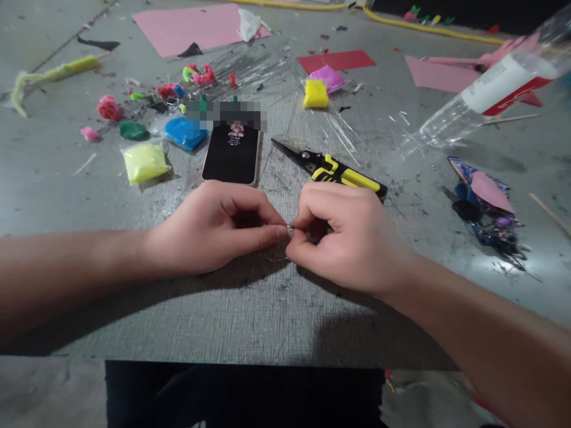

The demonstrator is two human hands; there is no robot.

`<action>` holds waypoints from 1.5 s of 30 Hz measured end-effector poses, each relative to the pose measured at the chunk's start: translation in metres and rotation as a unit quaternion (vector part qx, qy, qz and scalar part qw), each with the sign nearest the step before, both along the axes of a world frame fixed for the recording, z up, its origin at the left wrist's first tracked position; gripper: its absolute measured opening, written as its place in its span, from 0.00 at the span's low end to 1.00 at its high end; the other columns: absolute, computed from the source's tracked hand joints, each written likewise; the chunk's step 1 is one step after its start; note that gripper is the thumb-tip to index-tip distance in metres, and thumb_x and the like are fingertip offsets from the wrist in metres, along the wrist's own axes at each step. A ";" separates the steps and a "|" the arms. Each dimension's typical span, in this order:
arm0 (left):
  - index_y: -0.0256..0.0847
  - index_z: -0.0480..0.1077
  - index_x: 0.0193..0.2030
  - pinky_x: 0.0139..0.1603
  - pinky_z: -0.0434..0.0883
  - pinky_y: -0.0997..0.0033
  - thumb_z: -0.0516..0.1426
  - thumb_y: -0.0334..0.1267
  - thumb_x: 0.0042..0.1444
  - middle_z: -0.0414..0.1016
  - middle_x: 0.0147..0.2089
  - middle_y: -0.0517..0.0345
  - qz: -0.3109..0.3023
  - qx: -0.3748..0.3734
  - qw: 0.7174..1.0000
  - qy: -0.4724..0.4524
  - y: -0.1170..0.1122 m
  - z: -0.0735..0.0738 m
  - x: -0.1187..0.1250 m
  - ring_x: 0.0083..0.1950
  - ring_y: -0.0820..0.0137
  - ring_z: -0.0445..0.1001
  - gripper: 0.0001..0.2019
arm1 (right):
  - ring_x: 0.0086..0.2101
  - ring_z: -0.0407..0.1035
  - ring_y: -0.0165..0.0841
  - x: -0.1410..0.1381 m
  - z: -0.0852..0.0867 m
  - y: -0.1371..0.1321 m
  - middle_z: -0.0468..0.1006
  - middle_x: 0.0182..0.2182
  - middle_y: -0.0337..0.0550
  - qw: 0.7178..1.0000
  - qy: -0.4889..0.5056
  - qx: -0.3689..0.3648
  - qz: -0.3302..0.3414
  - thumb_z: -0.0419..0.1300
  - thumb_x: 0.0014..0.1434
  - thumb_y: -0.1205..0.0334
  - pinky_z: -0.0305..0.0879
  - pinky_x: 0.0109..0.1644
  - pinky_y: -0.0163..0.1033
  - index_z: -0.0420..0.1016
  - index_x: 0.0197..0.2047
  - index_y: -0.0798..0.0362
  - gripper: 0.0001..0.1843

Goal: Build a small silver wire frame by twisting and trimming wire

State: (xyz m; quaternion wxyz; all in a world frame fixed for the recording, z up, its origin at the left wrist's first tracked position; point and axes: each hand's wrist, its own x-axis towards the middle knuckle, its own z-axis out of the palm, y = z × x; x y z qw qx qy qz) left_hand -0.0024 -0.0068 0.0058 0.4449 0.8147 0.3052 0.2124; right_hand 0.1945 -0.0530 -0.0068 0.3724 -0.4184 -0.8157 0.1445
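My left hand (218, 223) and my right hand (343, 235) meet over the near part of the grey table, fingertips almost touching. Thumb and forefinger of each are pinched on a tiny piece of thin silvery wire (289, 228); most of it is hidden by the fingertips, so its shape is unclear. Just beyond my right hand lie pliers (332, 169) with black jaws and yellow-black handles, jaws pointing left. A phone (232, 154) with a lit lock screen lies flat beyond my left hand.
Bagged clay in light yellow (145, 162), blue (185, 132) and bright yellow (316, 94) lies beyond the hands. A plastic bottle (486, 95) leans at the right, above a dark pile of scraps (491, 220). Pink paper (191, 27) lies at the back.
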 end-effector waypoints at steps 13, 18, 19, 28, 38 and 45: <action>0.39 0.79 0.31 0.29 0.69 0.82 0.63 0.32 0.57 0.80 0.27 0.64 0.051 -0.071 0.996 -0.026 0.000 -0.001 0.001 0.29 0.77 0.75 0.04 | 0.26 0.63 0.27 0.003 0.003 -0.002 0.70 0.25 0.36 0.999 0.026 -0.027 -0.017 0.60 0.52 0.75 0.59 0.31 0.36 0.65 0.26 0.52 0.10; 0.38 0.79 0.31 0.29 0.70 0.82 0.63 0.32 0.56 0.81 0.27 0.63 0.050 -0.061 0.997 -0.020 0.001 -0.001 0.001 0.29 0.77 0.75 0.04 | 0.26 0.65 0.28 0.004 0.004 -0.001 0.72 0.26 0.36 0.999 0.009 -0.045 -0.023 0.61 0.54 0.73 0.61 0.31 0.36 0.67 0.28 0.51 0.09; 0.38 0.79 0.31 0.29 0.70 0.82 0.63 0.32 0.56 0.81 0.27 0.62 0.049 -0.060 0.997 -0.018 0.001 -0.001 0.001 0.29 0.77 0.75 0.04 | 0.26 0.65 0.28 0.004 0.004 -0.001 0.72 0.25 0.36 0.999 0.002 -0.040 -0.026 0.61 0.54 0.73 0.61 0.30 0.36 0.67 0.28 0.51 0.09; 0.38 0.79 0.32 0.30 0.72 0.79 0.63 0.33 0.58 0.82 0.29 0.60 0.029 -0.107 0.994 -0.020 0.002 -0.001 -0.001 0.30 0.74 0.77 0.05 | 0.28 0.67 0.31 0.003 0.001 -0.006 0.74 0.27 0.42 0.995 -0.072 0.059 -0.019 0.56 0.61 0.73 0.62 0.32 0.38 0.71 0.30 0.52 0.10; 0.37 0.77 0.32 0.29 0.71 0.79 0.62 0.30 0.58 0.79 0.28 0.61 0.069 -0.097 0.992 -0.053 0.000 -0.001 0.003 0.29 0.76 0.75 0.04 | 0.29 0.68 0.32 0.004 0.005 -0.002 0.76 0.28 0.42 0.997 -0.044 0.046 -0.032 0.58 0.60 0.71 0.65 0.34 0.39 0.72 0.29 0.51 0.09; 0.41 0.76 0.35 0.33 0.73 0.71 0.62 0.34 0.59 0.79 0.34 0.56 0.087 0.019 0.994 -0.059 -0.004 -0.006 0.000 0.35 0.70 0.76 0.02 | 0.21 0.60 0.29 0.008 0.002 0.007 0.66 0.20 0.37 0.871 0.240 -0.429 0.016 0.55 0.65 0.59 0.55 0.22 0.36 0.72 0.28 0.52 0.14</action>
